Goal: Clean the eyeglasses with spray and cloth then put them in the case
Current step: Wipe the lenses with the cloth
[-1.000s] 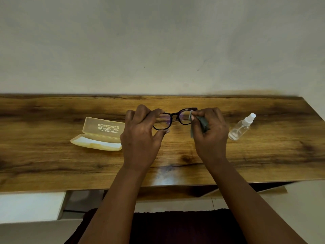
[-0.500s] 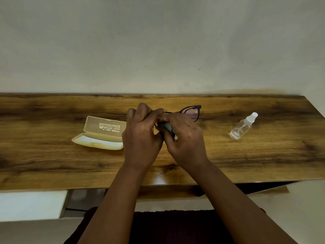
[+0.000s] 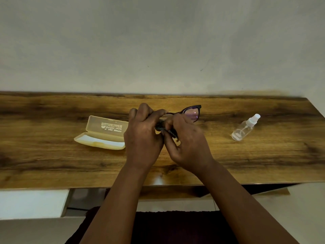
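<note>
Left to right we see the open case (image 3: 103,132) on the wooden table (image 3: 263,155), our left hand (image 3: 143,136) gripping the eyeglasses (image 3: 192,113) above it, our right hand (image 3: 189,145) pinching the cloth (image 3: 167,129) against them — and the spray bottle (image 3: 245,127) lying well apart.

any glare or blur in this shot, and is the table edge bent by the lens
Head view: a small purple glint on the eyeglasses lens; a pale reflection on the table near edge below the wrists; the print on the case lid is soft; the table's far edge bows slightly, wide-angle.
</note>
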